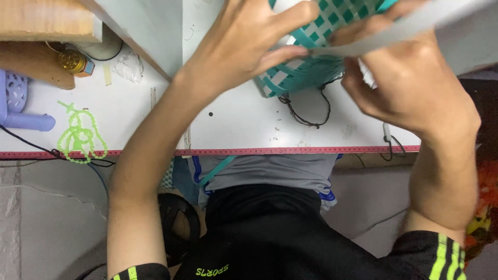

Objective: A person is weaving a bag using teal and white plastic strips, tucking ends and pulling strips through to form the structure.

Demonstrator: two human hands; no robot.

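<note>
A teal and white woven basket piece point(306, 67) rests on the white table point(244, 124) at the top middle. My left hand point(249, 41) grips its left side, fingers curled over the weave. My right hand point(410, 83) holds a long grey-white strip point(415, 23) that runs from the weave up to the right. A thin black cord point(306, 111) hangs from under the basket onto the table.
A light green beaded tie point(78, 135) lies at the table's left front. A purple plastic object point(21, 106), a small gold-capped bottle point(72, 61) and wooden boards point(41, 21) sit at the far left. A red measuring tape point(290, 151) lines the table edge.
</note>
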